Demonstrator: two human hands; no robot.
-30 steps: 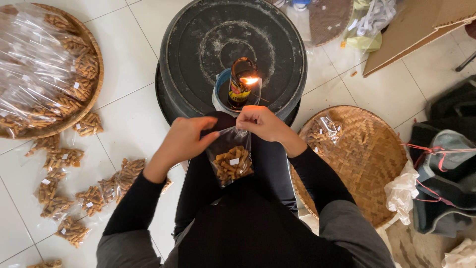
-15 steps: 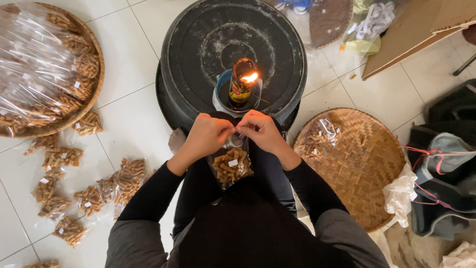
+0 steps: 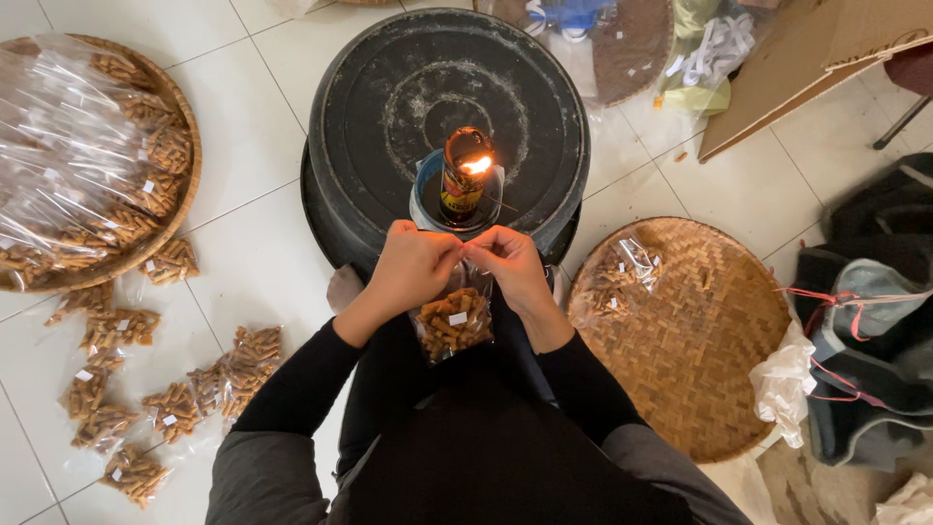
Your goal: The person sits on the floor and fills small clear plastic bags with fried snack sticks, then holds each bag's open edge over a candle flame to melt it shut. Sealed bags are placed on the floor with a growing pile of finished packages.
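Both hands have drawn together since a second ago, when they stood a little apart on the bag's top, and now the left hand [image 3: 413, 267] and the right hand [image 3: 510, 264] meet fingertip to fingertip just below the flame [image 3: 476, 165]; each hand is closed in a pinch on the top edge of the small clear snack bag [image 3: 453, 323], which hangs down between the wrists over the person's dark lap, packed with brown stick snacks and a small white label. The flame burns at the mouth of a little bottle lamp [image 3: 463, 180] standing in a blue cup on top of the upturned black tub [image 3: 389, 107], right in front of the hands. Off to the left on the white tiled floor lies a scatter of sealed snack packets [image 3: 165, 389], and beyond them a round woven tray [image 3: 187, 146] heaped with more clear bags. On the right sits a second woven tray [image 3: 709, 340], a single loose bag of snacks [image 3: 612, 282] resting on its near edge, with a white plastic bag [image 3: 782, 384] beside it and a bundle of dark cloth at the far right
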